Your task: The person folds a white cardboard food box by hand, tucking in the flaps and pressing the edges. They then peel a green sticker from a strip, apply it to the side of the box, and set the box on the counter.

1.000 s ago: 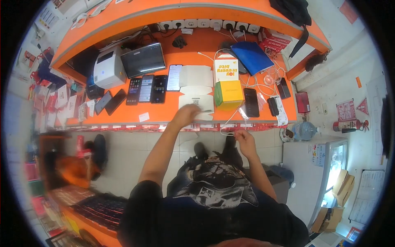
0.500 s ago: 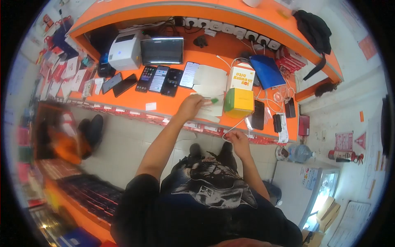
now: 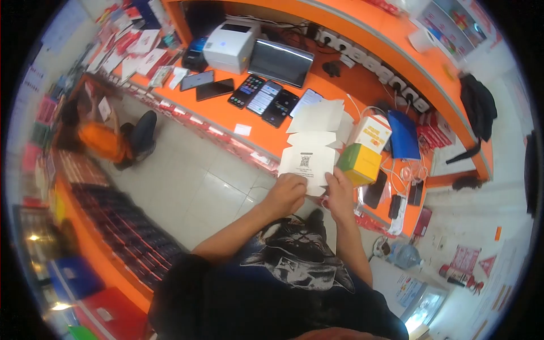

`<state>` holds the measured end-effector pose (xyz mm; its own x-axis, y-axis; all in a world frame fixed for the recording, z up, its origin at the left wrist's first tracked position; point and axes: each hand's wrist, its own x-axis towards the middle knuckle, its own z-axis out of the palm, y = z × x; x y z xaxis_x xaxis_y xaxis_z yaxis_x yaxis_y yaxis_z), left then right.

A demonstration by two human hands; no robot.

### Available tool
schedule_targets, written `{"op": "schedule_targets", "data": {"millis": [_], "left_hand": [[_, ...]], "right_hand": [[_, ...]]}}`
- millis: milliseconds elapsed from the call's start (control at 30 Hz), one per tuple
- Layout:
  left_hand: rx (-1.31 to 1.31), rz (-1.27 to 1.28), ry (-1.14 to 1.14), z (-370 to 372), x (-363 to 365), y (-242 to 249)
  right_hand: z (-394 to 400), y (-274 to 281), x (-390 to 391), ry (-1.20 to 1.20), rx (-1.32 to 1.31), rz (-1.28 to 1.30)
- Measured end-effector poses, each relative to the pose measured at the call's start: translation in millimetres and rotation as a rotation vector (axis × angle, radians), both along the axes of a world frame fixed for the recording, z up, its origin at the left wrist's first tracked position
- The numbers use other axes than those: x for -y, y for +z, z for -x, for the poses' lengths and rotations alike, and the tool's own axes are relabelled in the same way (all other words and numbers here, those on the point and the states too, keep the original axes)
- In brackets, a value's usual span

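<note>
An unfolded white cardboard box (image 3: 317, 153) with a printed QR code spreads out flat over the counter's front edge. My left hand (image 3: 288, 194) is closed on its near left edge, fingers curled. With thumb on top, my right hand (image 3: 340, 192) grips the near right corner; the fingers beneath are hidden. Just right of the cardboard stands a yellow and green box (image 3: 360, 164), close to my right hand. Behind it a white box with orange lettering (image 3: 372, 133) sits on the counter.
Several phones (image 3: 263, 99) lie beside the cardboard, before a dark-screened tablet (image 3: 281, 61) and a white printer (image 3: 231, 48). A blue folder (image 3: 403, 135) and loose cables are at right. Another person in orange (image 3: 105, 139) sits low at left.
My left hand has let go of the small green-tipped item, and the white cable no longer shows at my right hand. Both hands now hold the cardboard, drawn nearer me. The view has turned.
</note>
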<state>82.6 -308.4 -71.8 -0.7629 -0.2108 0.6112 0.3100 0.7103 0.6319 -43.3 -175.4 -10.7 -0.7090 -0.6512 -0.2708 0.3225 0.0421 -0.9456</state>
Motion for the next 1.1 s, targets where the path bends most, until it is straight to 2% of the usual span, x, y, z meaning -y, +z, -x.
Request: {"op": "schedule_targets", "data": {"millis": [67, 133, 200, 267, 300, 367, 433, 467, 533, 667, 767, 833, 967, 1033, 1100], "left_hand": [[0.072, -0.023, 0.105, -5, -2, 21], [0.07, -0.065, 0.143, -4, 0, 20], [0.064, -0.098, 0.168, -1, 0, 26], [0.174, -0.739, 0.203, 1, -7, 37], [0.168, -0.736, 0.204, 3, -6, 34], [0.191, -1.33, 0.1, 7, -4, 23], [0.199, -1.334, 0.099, 8, -4, 29], [0.213, -1.338, 0.097, 9, -4, 31], [0.185, -1.355, 0.064, 10, -7, 31], [0.117, -1.384, 0.033, 6, -12, 45], [0.075, -1.335, 0.022, 4, -12, 41], [0.09, -1.315, 0.042, 1, -13, 43], [0.058, -1.322, 0.04, -4, -13, 37], [0.082, -1.323, 0.04, -8, -11, 34], [0.108, -1.324, 0.04, -9, -10, 33]], "right_hand": [[-1, -2, 0, 0.054, -0.011, 0.003], [-5, 3, 4, 0.073, -0.069, -0.081], [-8, 4, 11, 0.038, -0.055, -0.053], [-10, -1, 14, -0.006, -0.039, -0.025], [-11, -8, 17, -0.026, -0.133, 0.023], [-10, -12, 15, -0.042, -0.23, 0.071], [-12, 4, 12, 0.091, -0.978, -0.194], [-14, 6, 12, 0.091, -0.982, -0.192], [-22, 8, 15, 0.019, -0.917, -0.118], [-27, 23, 16, -0.034, -0.833, -0.127], [-22, 15, 13, -0.006, -0.68, -0.062], [-22, 11, 14, -0.011, -0.434, 0.097], [-24, 19, 14, 0.05, -0.369, 0.096], [-28, 26, 16, 0.06, -0.229, 0.068], [-31, 19, 18, 0.062, -0.287, 0.075]]}}
